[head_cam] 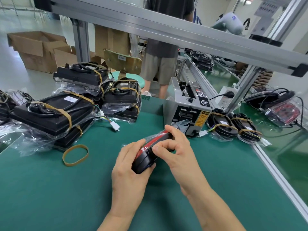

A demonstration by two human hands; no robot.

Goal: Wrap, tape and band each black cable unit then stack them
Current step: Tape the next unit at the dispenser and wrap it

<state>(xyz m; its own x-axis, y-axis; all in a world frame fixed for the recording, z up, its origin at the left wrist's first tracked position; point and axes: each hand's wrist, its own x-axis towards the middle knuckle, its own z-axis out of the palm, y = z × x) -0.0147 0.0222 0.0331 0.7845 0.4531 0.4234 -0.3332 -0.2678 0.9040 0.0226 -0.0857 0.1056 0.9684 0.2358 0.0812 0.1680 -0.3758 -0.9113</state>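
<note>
Banded units [55, 114] stacked left, rubber band [75, 155] before them, tape dispenser [186, 105] behind the hands [155, 164].

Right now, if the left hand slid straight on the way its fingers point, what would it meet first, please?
Past the wrapped unit in its grip, the left hand would probably meet the tape dispenser first, though depth is unclear.

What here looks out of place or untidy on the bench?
Little stands out. One rubber band lies loose on the green mat, beside the banded stack. Both hands grip the black unit, with no band visible on it.
</note>
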